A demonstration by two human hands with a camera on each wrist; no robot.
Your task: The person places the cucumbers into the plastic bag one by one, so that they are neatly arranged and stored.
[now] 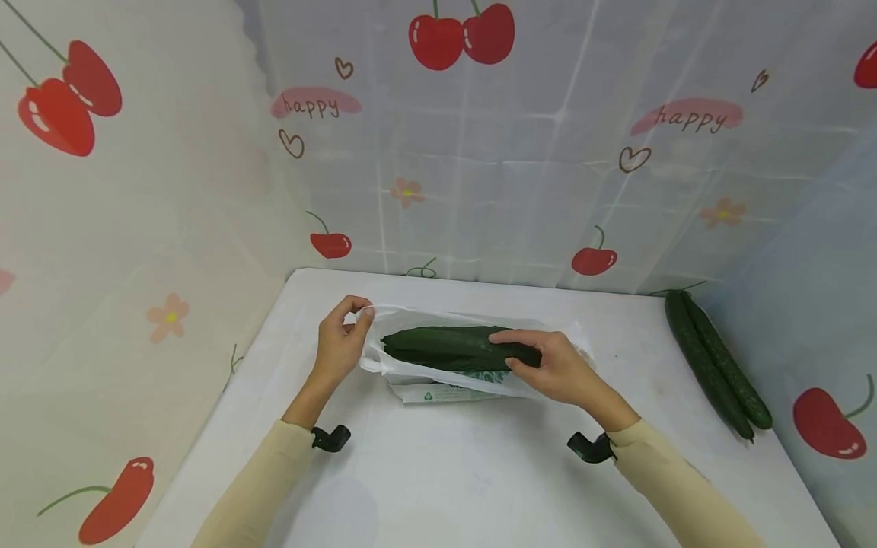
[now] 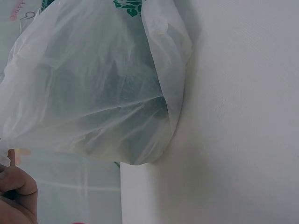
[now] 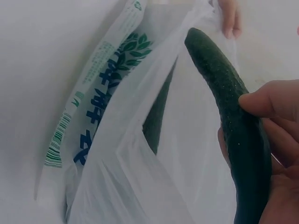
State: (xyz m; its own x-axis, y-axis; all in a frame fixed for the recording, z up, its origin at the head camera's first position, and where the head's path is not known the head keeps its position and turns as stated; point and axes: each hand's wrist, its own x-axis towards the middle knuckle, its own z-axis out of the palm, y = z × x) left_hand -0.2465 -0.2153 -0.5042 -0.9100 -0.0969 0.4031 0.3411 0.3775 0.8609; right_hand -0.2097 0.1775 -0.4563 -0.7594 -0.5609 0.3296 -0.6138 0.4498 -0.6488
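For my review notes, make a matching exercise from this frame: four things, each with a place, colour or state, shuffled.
1. plastic bag
2. left hand
3. right hand
4. cucumber pair

A. pinching the bag's edge
B. side by side on the table's right
C. white with green print
D. gripping a cucumber

Pairs: 1-C, 2-A, 3-D, 4-B

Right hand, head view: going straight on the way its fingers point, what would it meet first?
With the held cucumber leading, the right hand would probably meet the left end of the white bag first, near where the left hand pinches it; its height over the bag is unclear.
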